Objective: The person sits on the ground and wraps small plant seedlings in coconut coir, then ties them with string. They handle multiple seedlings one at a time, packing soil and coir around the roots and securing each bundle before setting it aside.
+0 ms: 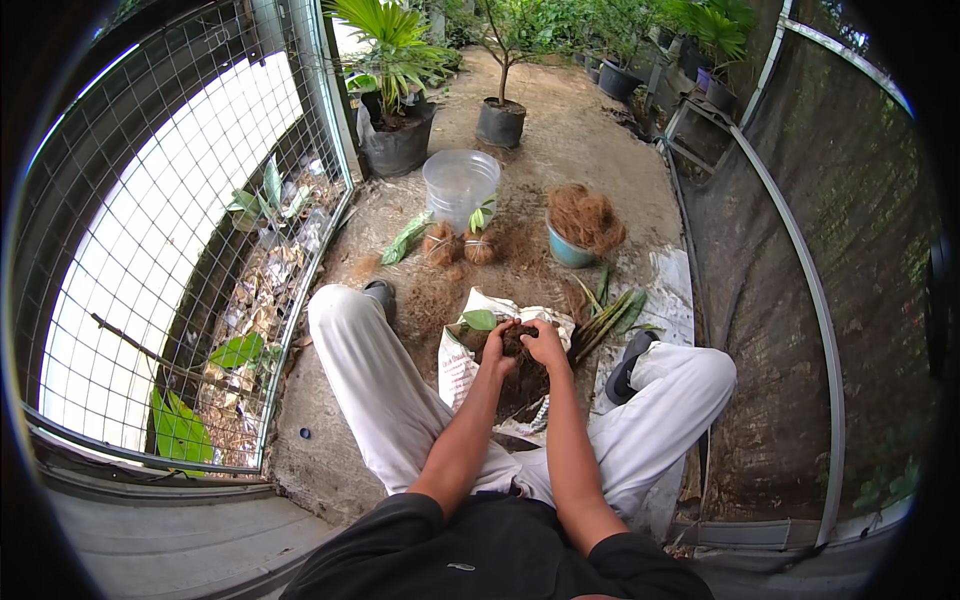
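Note:
Between my legs lies a white woven sack (456,366) with red print, its mouth spread wide over dark potting soil (521,386). My left hand (500,348) and my right hand (546,343) cup a dark clump of soil (519,341) from both sides, just above the sack's contents. A single broad green leaf (478,320) stands out beside my left fingers; whether its stem sits in the clump is hidden. Ahead of the sack are two fibre-wrapped balls tied with string, the left ball (441,246) and the right ball (480,247), which bears a small leafy shoot (481,216).
A blue-green bowl (570,251) heaped with brown coconut fibre (589,217) stands ahead right. Behind the balls is a clear plastic tub (460,180). Cut leafy stems (604,322) lie right of the sack, and a patterned leaf (406,238) ahead left. A wire-mesh gate (217,225) borders the left.

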### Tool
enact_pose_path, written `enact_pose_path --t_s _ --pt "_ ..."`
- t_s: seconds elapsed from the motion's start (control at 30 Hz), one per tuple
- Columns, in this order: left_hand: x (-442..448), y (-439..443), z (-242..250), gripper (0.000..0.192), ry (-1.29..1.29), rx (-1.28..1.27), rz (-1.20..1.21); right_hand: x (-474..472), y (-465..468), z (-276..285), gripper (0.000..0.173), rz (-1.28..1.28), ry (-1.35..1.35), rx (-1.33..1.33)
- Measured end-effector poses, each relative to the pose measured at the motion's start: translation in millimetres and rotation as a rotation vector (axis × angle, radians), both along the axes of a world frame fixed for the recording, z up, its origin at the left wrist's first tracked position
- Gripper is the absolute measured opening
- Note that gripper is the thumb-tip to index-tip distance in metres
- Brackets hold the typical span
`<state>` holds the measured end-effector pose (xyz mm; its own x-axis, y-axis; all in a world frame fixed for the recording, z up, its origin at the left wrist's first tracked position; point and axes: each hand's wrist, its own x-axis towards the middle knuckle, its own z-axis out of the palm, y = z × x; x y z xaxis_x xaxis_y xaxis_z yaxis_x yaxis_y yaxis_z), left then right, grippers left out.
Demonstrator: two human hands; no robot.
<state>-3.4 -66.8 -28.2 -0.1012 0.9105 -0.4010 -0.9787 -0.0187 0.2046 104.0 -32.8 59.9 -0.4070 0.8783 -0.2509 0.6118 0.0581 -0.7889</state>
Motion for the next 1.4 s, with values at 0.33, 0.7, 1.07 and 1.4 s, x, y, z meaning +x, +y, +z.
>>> enact_pose_path --t_s 0.33,0.7,1.07,1.4 --pt "4 12 -41 0.014 -0.048 0.154 0.023 -29 -27 -3 0.042 -0.044 -0.089 0.102" --pt "13 23 -134 0.041 0.155 0.623 0.349 -70 -62 -54 0.068 -0.098 -0.150 0.473" --pt "21 22 -97 0.039 0.190 0.418 0.269 -64 -63 -44 0.062 -0.200 0.058 0.541" --pt "23 24 -98 0.035 0.052 0.524 0.290 -62 -62 -27 0.050 -0.215 0.131 0.539"
